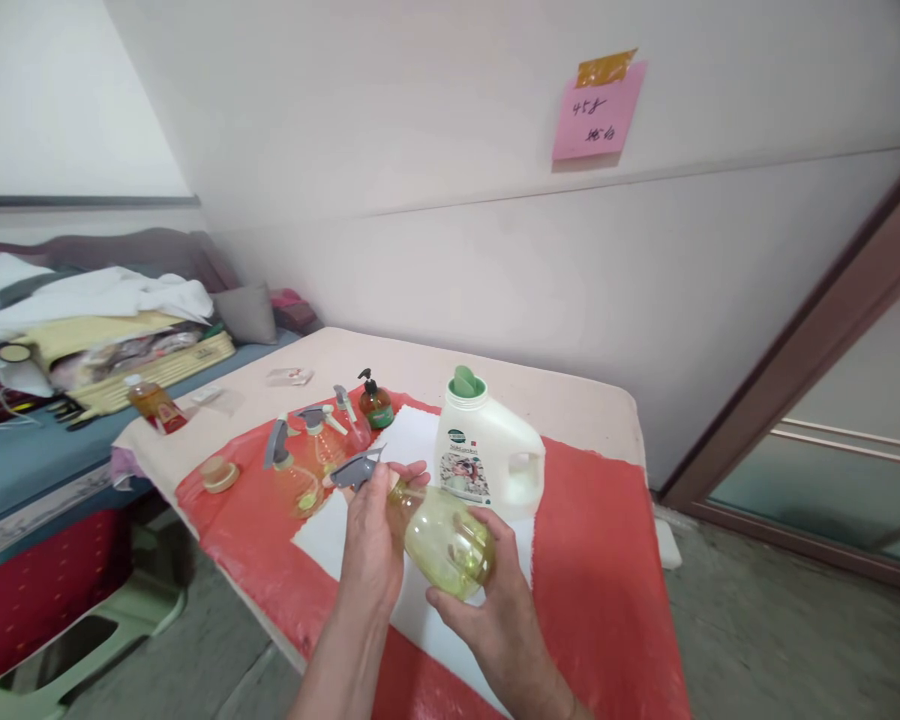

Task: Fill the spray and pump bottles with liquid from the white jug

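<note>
Glossy red sheeting (596,570) spreads below; left hand (373,545) and right hand (506,605) clasp a bulbous, translucent spray bottle (444,543).

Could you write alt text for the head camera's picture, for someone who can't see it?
A person's left hand holds the neck and right hand the base of a tilted, yellow-tinted spray bottle with a gray trigger head. Beyond it, a white jug, a black-topped pump bottle and three other spray bottles stand on a table.

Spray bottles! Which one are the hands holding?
The yellow-green spray bottle, tilted, with the left hand at its neck and the right hand around its base. The other three spray bottles stand upright, untouched.
</note>
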Action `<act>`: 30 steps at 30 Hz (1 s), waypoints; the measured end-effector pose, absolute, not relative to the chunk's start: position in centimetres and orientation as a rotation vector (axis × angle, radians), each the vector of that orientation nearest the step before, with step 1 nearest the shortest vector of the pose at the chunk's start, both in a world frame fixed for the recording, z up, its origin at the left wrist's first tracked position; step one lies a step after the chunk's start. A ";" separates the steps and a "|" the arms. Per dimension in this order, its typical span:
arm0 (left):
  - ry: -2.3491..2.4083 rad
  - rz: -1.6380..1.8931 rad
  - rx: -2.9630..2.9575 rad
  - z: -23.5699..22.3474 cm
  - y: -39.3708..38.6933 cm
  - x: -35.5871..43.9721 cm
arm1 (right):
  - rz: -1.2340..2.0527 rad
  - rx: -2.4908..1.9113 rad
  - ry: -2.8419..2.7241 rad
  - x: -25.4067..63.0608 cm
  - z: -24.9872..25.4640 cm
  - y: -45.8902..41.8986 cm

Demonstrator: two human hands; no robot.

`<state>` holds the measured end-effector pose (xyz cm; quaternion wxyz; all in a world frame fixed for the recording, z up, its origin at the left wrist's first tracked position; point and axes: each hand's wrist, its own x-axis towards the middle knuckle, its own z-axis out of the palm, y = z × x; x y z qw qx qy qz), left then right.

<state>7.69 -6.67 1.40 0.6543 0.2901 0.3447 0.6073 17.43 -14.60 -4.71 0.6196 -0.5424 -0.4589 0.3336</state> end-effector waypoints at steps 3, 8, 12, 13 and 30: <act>0.809 1.357 0.655 1.4 -6.9 7.8 | 0.747 -1.253 -1.076 17.6 -4.8 -14.5; 0.833 1.345 0.672 1.3 -7.1 8.0 | 0.744 -1.264 -1.047 17.4 -4.5 -14.4; 0.843 1.329 0.679 1.3 -7.1 8.0 | 1.001 -1.127 -0.882 17.4 -3.6 -14.6; 0.843 1.323 0.687 1.4 -7.1 7.9 | 1.115 -1.073 -0.811 17.4 -3.2 -14.7; 0.891 1.389 0.632 0.8 -6.6 7.9 | 0.997 -1.339 -1.025 17.0 -2.6 -15.3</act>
